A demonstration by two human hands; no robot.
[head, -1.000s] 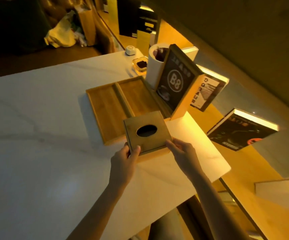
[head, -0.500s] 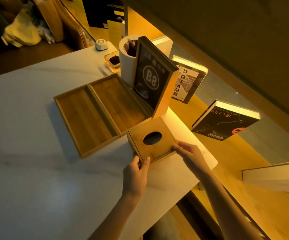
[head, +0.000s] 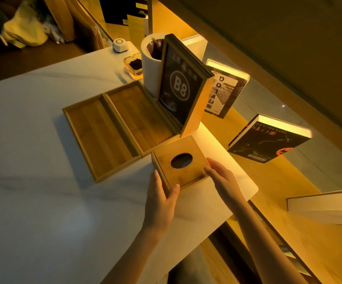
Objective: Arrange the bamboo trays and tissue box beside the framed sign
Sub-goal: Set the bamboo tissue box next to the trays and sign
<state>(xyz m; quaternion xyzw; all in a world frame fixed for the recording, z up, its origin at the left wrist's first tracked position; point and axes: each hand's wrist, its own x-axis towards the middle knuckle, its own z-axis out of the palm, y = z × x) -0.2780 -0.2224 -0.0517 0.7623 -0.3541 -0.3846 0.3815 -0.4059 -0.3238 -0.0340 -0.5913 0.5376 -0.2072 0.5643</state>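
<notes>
Since a second ago I've slid the tissue box (head: 181,161) toward the framed sign (head: 181,87). My left hand (head: 160,198) and right hand (head: 224,179) clasp its near corners, bamboo trays (head: 118,125) just beyond my left fingers.

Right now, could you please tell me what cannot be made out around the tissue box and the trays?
- Inside of the tissue box: head view, dark through the round hole; tissues cannot be confirmed.
- Back of the framed sign: hidden by its own front.
- Bin base: hidden behind the sign and trays.
- Left hand fingertips: hidden behind the box's side.
- Small print on the sign: too small.
</notes>
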